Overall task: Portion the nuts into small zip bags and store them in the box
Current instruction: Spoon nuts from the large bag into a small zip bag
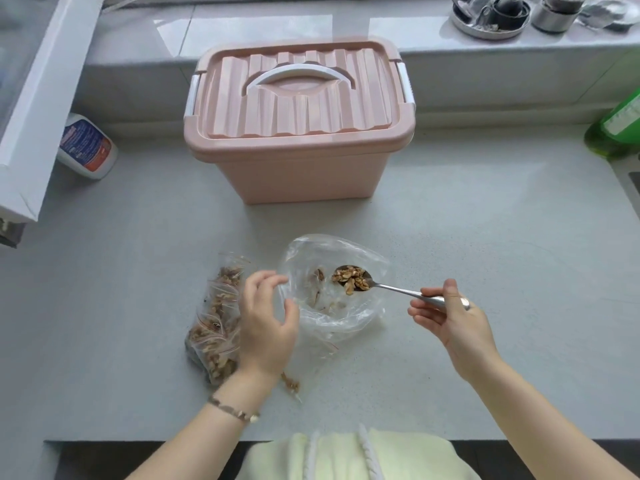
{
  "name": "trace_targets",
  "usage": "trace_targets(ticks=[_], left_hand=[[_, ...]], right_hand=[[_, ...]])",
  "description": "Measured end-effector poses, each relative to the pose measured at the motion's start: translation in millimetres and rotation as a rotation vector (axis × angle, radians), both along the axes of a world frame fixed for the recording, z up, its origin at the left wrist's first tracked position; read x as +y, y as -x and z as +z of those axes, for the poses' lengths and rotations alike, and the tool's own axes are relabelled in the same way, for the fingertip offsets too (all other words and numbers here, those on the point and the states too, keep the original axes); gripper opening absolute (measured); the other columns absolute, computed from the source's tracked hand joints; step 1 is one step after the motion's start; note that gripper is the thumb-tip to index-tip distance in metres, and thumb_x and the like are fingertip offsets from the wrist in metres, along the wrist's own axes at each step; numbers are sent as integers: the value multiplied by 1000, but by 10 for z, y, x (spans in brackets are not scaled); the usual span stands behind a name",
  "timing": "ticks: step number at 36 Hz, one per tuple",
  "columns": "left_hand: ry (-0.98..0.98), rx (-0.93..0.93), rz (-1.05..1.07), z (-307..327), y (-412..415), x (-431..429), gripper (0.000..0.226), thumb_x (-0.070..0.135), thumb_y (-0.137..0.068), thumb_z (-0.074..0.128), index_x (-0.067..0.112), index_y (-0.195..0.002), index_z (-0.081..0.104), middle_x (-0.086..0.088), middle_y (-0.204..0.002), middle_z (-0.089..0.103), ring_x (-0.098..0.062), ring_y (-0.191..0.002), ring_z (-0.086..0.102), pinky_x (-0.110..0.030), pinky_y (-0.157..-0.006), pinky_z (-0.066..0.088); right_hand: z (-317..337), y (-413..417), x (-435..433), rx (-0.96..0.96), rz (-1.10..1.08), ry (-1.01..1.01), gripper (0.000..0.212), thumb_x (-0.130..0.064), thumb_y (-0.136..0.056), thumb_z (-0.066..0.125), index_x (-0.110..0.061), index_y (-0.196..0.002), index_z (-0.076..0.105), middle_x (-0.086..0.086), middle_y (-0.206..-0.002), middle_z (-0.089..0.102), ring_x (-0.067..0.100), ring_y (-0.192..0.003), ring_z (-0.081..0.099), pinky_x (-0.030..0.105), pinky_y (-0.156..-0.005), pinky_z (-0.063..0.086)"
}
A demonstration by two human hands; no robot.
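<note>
A bracelet [235, 410] circles the left wrist. The left hand [266, 320] curls its fingers and thumb at the rim of a clear plastic bag [346, 320] on the counter [485, 237], and seems to pinch the mouth open. The right hand [453, 320] pinches the handle of a metal spoon [391, 289] heaped with walnut pieces [351, 279], held over that mouth. Filled zip bags [214, 327] lie just left of the left hand. The film looks thin, limp and slippery, so the rim is probably the place to hold it. The walnuts look light and brittle and could roll off a tilted spoon. Beyond, the pink box [298, 133] stands with its lid on, 2 white latches at its ends.
</note>
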State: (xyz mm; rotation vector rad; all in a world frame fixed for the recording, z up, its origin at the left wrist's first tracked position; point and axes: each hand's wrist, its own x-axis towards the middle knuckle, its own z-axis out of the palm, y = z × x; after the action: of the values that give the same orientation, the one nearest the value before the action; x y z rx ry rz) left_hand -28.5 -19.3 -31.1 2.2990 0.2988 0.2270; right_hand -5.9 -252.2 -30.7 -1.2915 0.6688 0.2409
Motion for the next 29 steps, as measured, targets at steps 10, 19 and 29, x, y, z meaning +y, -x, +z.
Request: trace_targets(ticks=[10,19,29], left_hand=[[-126,451,-35,-436,590,-241,72,44,-72,71,12,-128,38,-3,-130,37,-20,-125,32,-26,-104,24],[-198,489,-69,-516,462,-301,89,23,-78,68,17,-143,8,-10,-140,10,-26,-126,33,-28,-104,29],[117,319,-51,-431,707,-87,90,-7,-76,56,15,-145,1,1,-137,15,-5,-105,43,4,-67,37]], right_hand=[[77,133,-60,-30,1,17,40,-35,-97,39,-5,-81,60,6,-59,68,14,-56,67,18,-52,54],[101,300,-15,-15,13,39,40,-33,-97,38,-4,-81,61,8,-61,68,14,-54,67,18,-51,54],[132,349,-76,-34,10,62,40,-34,-97,39,-4,-82,61,7,-61,68,14,-55,67,18,-51,54]])
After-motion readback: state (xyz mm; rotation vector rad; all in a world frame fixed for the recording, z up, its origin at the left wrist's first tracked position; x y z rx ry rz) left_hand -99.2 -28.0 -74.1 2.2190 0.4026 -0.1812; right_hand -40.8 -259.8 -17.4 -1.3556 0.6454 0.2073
